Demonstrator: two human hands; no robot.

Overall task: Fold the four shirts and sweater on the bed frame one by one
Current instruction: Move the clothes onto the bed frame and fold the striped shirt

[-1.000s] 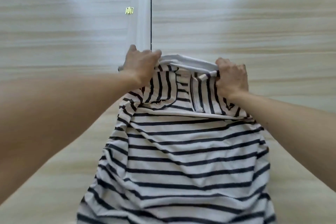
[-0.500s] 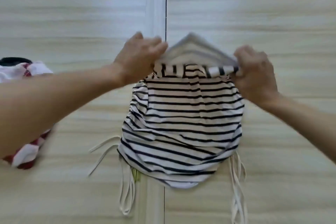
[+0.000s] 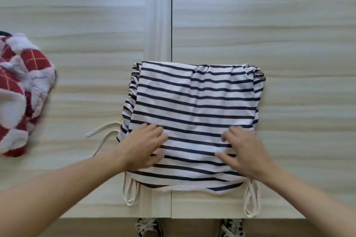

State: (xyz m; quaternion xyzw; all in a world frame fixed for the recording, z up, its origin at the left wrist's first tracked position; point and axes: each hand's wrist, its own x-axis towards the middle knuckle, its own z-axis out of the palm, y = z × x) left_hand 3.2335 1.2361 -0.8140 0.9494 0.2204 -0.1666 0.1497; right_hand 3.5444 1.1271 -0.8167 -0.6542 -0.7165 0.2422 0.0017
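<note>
**My shoes and the floor, low in the frame**

Along the bottom edge of the frame runs a narrow strip of tan floor [image 3: 192,228]. On it I see the toes of my two shoes, cut off by the frame's lower edge. My left shoe [image 3: 149,227] sits at bottom centre-left and my right shoe [image 3: 231,227] at bottom centre-right, well apart, with bare floor between them. Both are dark with a pale mottled pattern and white laces. In the upper left, a thin dark curved thing [image 3: 4,33] peeks in at the frame's edge; I cannot tell what it is.
</note>
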